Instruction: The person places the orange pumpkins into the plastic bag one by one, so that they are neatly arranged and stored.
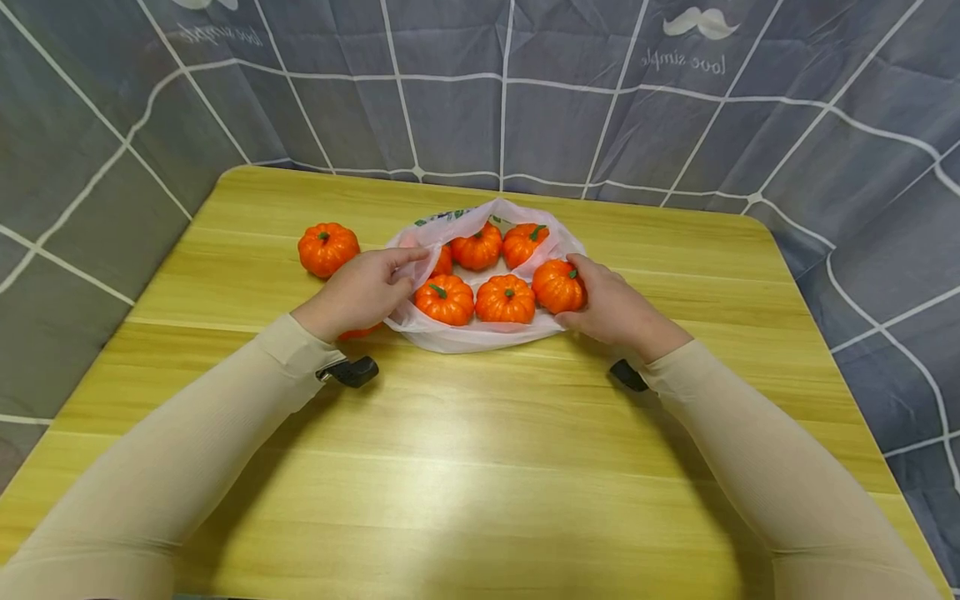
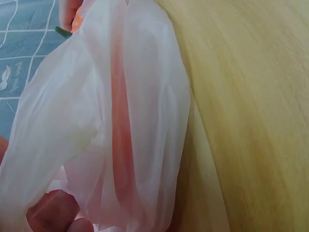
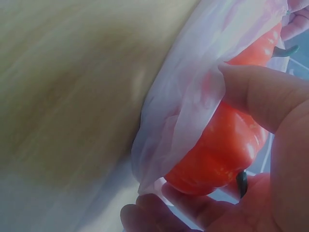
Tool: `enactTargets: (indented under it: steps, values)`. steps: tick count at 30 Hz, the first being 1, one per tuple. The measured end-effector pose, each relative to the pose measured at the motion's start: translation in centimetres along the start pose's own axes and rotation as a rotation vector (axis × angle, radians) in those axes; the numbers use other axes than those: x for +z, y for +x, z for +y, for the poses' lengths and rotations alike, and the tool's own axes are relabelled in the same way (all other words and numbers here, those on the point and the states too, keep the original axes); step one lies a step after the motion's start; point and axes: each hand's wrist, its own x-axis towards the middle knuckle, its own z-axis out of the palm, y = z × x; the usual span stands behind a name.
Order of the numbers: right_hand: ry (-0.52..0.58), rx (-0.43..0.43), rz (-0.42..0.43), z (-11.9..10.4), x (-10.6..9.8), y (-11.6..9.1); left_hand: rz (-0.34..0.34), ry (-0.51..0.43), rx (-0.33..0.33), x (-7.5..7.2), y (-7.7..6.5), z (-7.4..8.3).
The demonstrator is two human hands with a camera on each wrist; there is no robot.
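Note:
A white-pink plastic bag lies with its mouth spread open, holding several small orange pumpkins with green stems. My left hand grips the bag's left rim; in the left wrist view the bag film hides most of that hand. At the bag's right edge my right hand holds one pumpkin between thumb and fingers. Seen from the right wrist, the thumb presses by the bag's edge, and the held pumpkin lies partly behind the film.
Left of the bag, another pumpkin stands on the wooden table. Part of one more orange pumpkin shows beneath my left hand. A grey curtain with white lines surrounds the table's back and sides.

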Motion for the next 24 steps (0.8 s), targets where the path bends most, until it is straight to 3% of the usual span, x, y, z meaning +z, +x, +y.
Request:
enactTargets:
  steps: [24]
  values:
    - [0.02, -0.012, -0.002, 0.28, -0.71, -0.29, 0.022, -0.013, 0.014, -0.8, -0.15, 0.35]
